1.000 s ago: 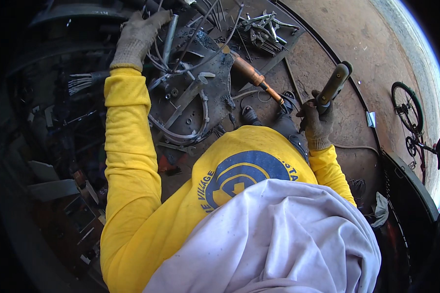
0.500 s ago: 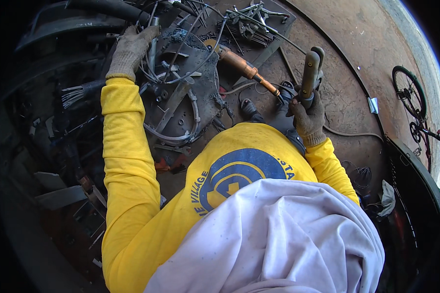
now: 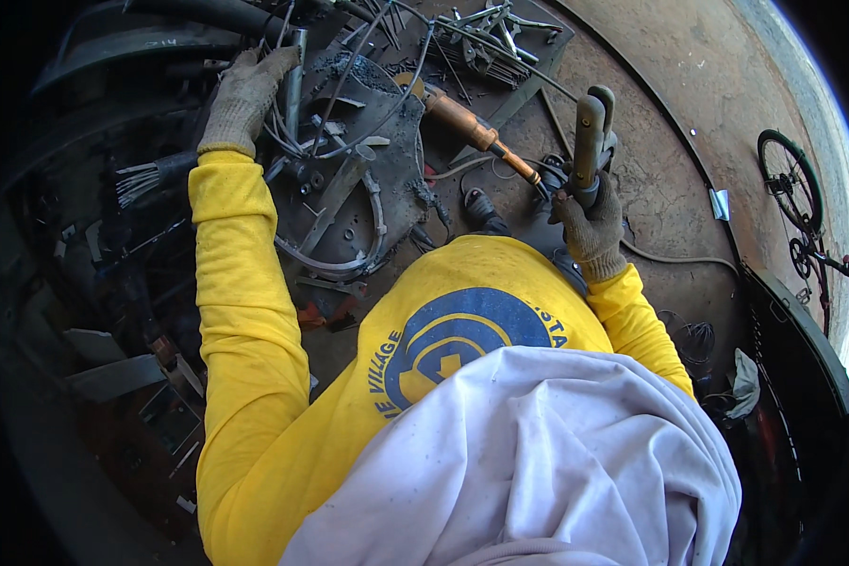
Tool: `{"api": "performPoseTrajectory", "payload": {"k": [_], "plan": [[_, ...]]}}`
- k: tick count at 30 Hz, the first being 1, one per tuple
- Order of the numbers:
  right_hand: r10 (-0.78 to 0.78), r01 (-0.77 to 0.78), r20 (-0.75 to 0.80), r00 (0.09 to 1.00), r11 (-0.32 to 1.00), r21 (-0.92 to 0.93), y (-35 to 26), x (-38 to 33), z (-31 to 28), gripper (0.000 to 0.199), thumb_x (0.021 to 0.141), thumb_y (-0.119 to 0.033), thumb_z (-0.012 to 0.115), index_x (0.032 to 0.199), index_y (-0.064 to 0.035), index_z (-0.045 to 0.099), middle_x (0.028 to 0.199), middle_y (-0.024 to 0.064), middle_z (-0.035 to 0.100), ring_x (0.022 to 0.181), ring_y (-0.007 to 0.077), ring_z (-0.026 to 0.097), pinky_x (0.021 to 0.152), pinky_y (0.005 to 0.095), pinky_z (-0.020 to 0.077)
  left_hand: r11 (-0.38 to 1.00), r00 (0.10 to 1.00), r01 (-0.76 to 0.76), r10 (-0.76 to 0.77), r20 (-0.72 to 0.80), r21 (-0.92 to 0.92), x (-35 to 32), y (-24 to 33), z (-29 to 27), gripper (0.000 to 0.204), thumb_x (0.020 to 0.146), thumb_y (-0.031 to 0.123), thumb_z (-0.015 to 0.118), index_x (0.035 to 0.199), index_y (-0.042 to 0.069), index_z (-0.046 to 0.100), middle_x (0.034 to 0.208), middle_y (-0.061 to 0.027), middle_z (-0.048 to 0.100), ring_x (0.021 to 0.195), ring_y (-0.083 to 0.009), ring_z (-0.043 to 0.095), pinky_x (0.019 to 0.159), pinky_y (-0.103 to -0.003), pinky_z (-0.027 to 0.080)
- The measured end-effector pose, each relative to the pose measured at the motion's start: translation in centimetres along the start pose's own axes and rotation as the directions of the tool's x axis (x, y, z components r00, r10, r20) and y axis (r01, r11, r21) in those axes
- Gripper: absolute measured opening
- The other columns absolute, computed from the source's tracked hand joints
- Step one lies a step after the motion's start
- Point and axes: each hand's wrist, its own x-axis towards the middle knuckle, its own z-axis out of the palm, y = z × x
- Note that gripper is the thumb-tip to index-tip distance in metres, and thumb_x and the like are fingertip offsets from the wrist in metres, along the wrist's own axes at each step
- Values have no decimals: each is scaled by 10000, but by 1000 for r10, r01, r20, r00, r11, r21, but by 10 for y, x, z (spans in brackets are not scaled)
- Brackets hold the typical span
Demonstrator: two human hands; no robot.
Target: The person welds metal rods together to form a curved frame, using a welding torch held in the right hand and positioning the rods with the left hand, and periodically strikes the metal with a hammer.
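My left hand (image 3: 241, 102), in a knitted glove, is closed over dark metal at the upper left. Its thumb reaches a grey metal tube (image 3: 295, 87), and its other fingertips are partly hidden, so what they grip is unclear. Loops of grey cable (image 3: 358, 143) hang beside it. My gloved right hand (image 3: 594, 229) is wrapped round what looks like a welding electrode holder (image 3: 590, 141), held upright with its two brown arms on top. A thin dark rod or wire (image 3: 509, 57) runs from it toward the upper left. An orange-copper angle grinder (image 3: 460, 121) lies between my hands.
A cluttered metal plate (image 3: 401, 132) bears scraps and tubes; several bolts and hand tools (image 3: 491, 42) lie beyond it. A hose (image 3: 674, 257) crosses the floor near my feet. At right stand a bicycle (image 3: 790, 179) and a dark panel (image 3: 802, 325); scrap fills the left side.
My left hand has shifted slightly left and down, off the side of the tube. The electrode holder in my right hand has moved a little left. The cable loops have swung slightly.
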Motion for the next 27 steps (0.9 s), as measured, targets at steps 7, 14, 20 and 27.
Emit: {"api": "performPoseTrajectory", "payload": {"k": [7, 14, 20, 27], "plan": [[11, -11, 1, 1000, 1000, -17, -2, 1, 1, 392, 859, -143, 782, 1183, 9, 623, 966, 91, 693, 828, 158, 664, 753, 309, 549, 998, 1000, 25, -23, 21, -59, 0, -2, 0, 915, 808, 509, 726, 1482, -55, 472, 1508, -251, 490, 1387, -332, 479, 1132, -382, 364], [32, -32, 4, 999, 999, -1, -4, 1, 4, 387, 855, -143, 785, 1173, 3, 621, 955, 89, 690, 802, 156, 666, 735, 302, 550, 1000, 1000, 21, -21, 22, -11, -1, 0, -2, 931, 809, 525, 726, 1489, -54, 462, 1528, -257, 464, 1402, -339, 463, 1147, -394, 354], [37, -36, 23, 999, 999, -15, -5, 2, 4, 380, 869, -141, 780, 1174, -2, 601, 917, 77, 680, 778, 144, 661, 712, 296, 549, 998, 999, 42, -40, 34, -45, -2, 2, -2, 929, 816, 516, 731, 1498, -50, 452, 1549, -256, 436, 1421, -334, 441, 1156, -392, 343], [-156, 166, 119, 981, 983, -79, -6, 3, 1, 436, 948, -153, 727, 1291, 22, 522, 854, 28, 615, 666, 89, 593, 623, 261, 545, 983, 985, 128, -112, 129, -129, 9, -9, -2, 571, 854, 462, 729, 1229, 33, 683, 1022, -69, 601, 960, -182, 527, 862, -337, 414]]}}
